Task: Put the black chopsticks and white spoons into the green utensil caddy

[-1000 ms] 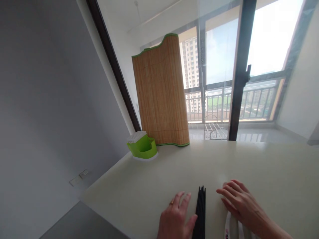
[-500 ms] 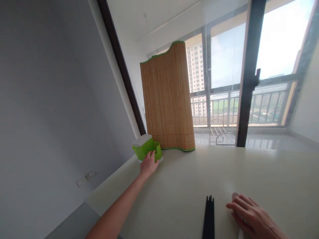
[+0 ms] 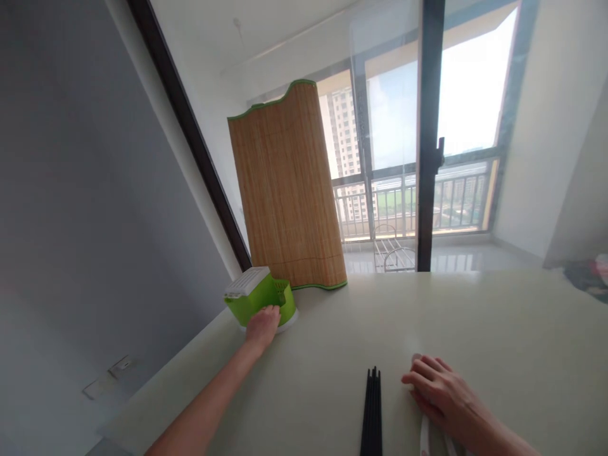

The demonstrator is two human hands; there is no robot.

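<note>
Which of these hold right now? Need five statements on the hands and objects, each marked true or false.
1. The left hand is touching the green holder. True.
2. The black sticks are inside the green holder. False: they lie on the table.
3. The bamboo mat stands on end behind the green holder. True.
4. The right hand is on the bamboo mat. False: it rests over white items.
5. A tall building shows outside. True.

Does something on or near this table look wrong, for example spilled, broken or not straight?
I see no spill or damage. Only the bamboo mat looks slightly odd: it stands on edge by the window, with a wavy top edge, instead of lying flat. The green holder is upright.
</note>
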